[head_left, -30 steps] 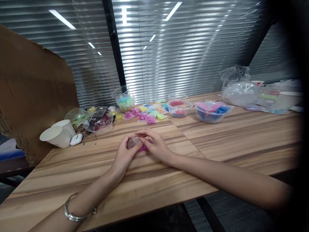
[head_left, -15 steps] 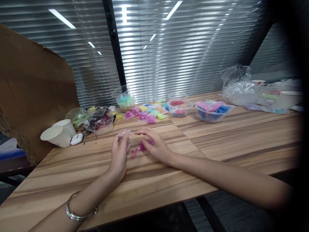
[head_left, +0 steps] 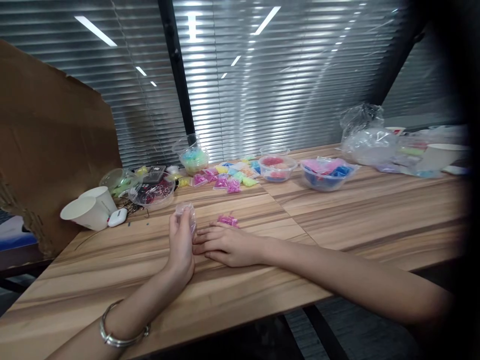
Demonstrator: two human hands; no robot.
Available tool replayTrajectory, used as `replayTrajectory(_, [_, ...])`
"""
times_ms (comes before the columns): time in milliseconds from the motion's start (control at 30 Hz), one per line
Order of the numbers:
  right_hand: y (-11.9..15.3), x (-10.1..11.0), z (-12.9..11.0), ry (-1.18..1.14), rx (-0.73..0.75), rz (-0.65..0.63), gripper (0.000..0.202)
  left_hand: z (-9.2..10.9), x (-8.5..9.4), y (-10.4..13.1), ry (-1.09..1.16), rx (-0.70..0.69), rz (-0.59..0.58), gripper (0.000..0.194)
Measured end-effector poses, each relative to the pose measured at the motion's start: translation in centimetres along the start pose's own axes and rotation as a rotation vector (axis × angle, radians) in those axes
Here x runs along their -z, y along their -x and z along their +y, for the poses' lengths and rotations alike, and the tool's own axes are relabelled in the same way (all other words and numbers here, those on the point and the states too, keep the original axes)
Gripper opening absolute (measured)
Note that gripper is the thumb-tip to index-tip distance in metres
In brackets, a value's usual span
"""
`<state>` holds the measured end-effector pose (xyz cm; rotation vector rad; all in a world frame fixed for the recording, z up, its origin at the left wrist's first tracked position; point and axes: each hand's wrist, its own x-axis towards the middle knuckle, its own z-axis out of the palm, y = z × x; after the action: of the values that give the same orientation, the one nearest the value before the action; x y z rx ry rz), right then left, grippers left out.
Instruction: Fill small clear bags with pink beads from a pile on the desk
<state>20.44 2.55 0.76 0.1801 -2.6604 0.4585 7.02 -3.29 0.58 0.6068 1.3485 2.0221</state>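
My left hand (head_left: 180,243) holds a small clear plastic bag (head_left: 186,214) upright above the wooden table (head_left: 337,220). My right hand (head_left: 221,245) lies flat on the table beside it, fingers stretched toward the left hand. A little heap of pink beads (head_left: 227,220) rests on the wood just beyond the right hand's fingers. A metal bangle (head_left: 120,325) circles my left wrist.
Several small bags of coloured beads (head_left: 228,177) lie further back with clear plastic bowls (head_left: 276,167) (head_left: 327,173) (head_left: 154,191). Two paper cups (head_left: 90,207) and a white case (head_left: 117,217) sit at the left by a cardboard sheet (head_left: 48,145). Crumpled plastic bags (head_left: 365,132) are at the far right.
My hands came apart: the left lifted the clear bag off the beads, and the right slid back toward me and flattened on the table, leaving the pink beads exposed.
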Motion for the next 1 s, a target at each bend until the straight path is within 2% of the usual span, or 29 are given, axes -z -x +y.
replayTrajectory(133, [0.0, -0.2, 0.5, -0.006, -0.028, 0.055, 0.030, -0.2, 0.1, -0.2, 0.006, -0.013, -0.003, 0.032])
replayTrajectory(367, [0.5, 0.0, 1.1, 0.046, -0.067, 0.054, 0.027, -0.1, 0.0, -0.2, 0.012, -0.013, -0.023, 0.032])
replayTrajectory(500, [0.8, -0.3, 1.9, 0.082, -0.098, 0.095, 0.024, -0.1, 0.0, -0.2, 0.031, 0.007, -0.019, 0.030])
replayTrajectory(1000, [1.0, -1.6, 3.9, 0.002, -0.136, 0.154, 0.016, 0.0, 0.0, -0.2, -0.023, 0.004, -0.033, 0.034])
